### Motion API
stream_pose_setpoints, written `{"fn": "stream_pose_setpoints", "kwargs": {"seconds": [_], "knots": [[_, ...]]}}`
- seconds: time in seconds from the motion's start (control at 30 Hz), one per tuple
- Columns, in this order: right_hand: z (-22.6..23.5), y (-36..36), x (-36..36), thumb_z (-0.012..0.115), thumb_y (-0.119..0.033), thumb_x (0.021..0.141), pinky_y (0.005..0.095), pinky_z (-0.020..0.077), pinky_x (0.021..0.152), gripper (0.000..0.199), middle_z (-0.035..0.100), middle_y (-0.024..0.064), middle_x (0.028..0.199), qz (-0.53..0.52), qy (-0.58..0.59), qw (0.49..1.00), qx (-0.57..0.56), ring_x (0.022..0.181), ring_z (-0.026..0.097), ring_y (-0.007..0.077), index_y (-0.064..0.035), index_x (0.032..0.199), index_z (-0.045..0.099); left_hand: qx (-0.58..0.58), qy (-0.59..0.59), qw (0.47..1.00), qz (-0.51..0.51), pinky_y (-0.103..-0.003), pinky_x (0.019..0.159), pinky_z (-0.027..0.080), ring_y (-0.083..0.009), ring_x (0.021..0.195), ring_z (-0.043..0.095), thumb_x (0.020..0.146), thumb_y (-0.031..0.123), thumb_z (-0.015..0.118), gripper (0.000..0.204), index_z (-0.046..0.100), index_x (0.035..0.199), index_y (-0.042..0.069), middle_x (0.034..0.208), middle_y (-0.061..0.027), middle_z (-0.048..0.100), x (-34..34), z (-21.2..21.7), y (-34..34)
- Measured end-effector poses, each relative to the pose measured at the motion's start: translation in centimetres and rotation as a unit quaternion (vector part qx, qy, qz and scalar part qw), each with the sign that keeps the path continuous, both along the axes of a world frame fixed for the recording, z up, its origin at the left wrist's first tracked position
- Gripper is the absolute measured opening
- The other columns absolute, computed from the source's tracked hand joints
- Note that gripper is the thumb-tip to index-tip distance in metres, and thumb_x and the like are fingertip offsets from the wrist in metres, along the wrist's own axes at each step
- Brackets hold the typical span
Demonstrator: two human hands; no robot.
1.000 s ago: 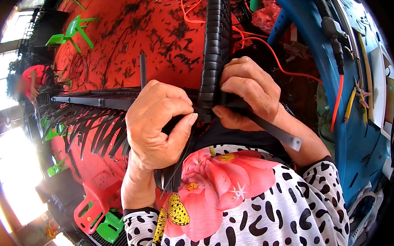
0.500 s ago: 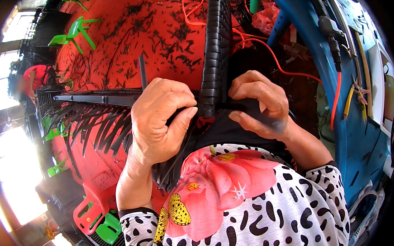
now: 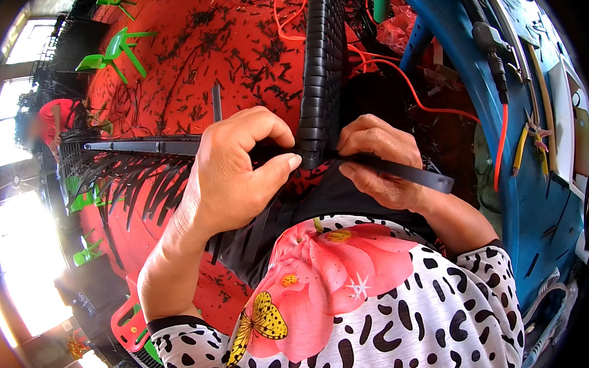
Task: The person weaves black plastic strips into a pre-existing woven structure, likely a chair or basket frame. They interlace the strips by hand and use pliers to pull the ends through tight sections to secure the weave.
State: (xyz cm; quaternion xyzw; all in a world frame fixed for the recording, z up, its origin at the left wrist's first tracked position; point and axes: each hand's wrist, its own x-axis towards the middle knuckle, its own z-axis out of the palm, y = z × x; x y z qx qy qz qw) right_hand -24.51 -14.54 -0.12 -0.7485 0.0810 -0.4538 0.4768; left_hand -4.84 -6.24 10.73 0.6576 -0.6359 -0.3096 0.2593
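A tall black woven panel (image 3: 321, 78), made of flat plastic strips, stands upright between my hands. My right hand (image 3: 381, 149) is on its right side, fingers and thumb closed on a flat black strip (image 3: 416, 174) whose free end sticks out to the right. On the panel's left side my left hand (image 3: 241, 170) is curled, with thumb and forefinger tips against its lower edge. What those tips pinch is dark and partly hidden. Behind the left hand a short strip end (image 3: 216, 103) pokes up.
A black frame bar (image 3: 142, 146) with many hanging loose strips (image 3: 162, 189) extends left. Black scraps litter the red floor (image 3: 201, 57). At right stands a blue table (image 3: 535, 219) bearing yellow-handled pliers (image 3: 520, 150) and an orange cord (image 3: 501, 149). Green chairs (image 3: 121, 48) and another person (image 3: 55, 125) are farther left.
My right hand has closed on the strip, which was blurred and now shows clearly pointing right. My left fingertips have shifted slightly right against the panel, and the left forearm has swung outward.
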Motion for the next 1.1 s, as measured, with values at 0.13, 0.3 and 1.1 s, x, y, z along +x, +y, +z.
{"fn": "stream_pose_setpoints", "kwargs": {"seconds": [0.13,0.3,1.1], "knots": [[-0.1,0.1,0.0,0.072,0.004,0.072,0.032,0.0486,0.06,0.02,0.061,0.0122,0.085,0.011,-0.008,1.0,0.008,0.07,0.061,0.0243,-0.0011,0.089,0.061,0.092,0.052,0.994,0.039,-0.029,0.073,0.05,-0.0152,0.078,0.064,0.074,0.004,0.07,0.018,0.059,0.089,-0.001,0.085,-0.0085,0.066,-0.3,1.1,-1.0],[-0.1,-0.1,-0.2,0.071,0.002,0.074,0.0313,0.0489,0.06,0.018,0.061,0.0119,0.087,0.023,-0.005,1.0,0.006,0.07,0.061,0.0233,-0.0009,0.09,0.062,0.155,0.117,0.981,0.028,-0.026,0.079,0.05,-0.0103,0.085,0.062,0.077,0.001,0.068,0.021,0.059,0.096,-0.002,0.091,-0.0042,0.065,0.3,1.2,-1.7],[5.7,-4.2,2.9,0.068,-0.008,0.072,0.0421,0.0486,0.08,0.011,0.059,0.0057,0.09,0.041,-0.001,0.926,-0.374,0.092,0.062,0.0244,-0.0063,0.078,0.058,-0.283,-0.239,0.928,-0.031,-0.042,0.076,0.044,-0.0315,0.079,0.06,0.08,0.018,0.07,0.028,0.062,0.099,-0.001,0.088,-0.0122,0.063,1.0,-3.6,2.7]]}}
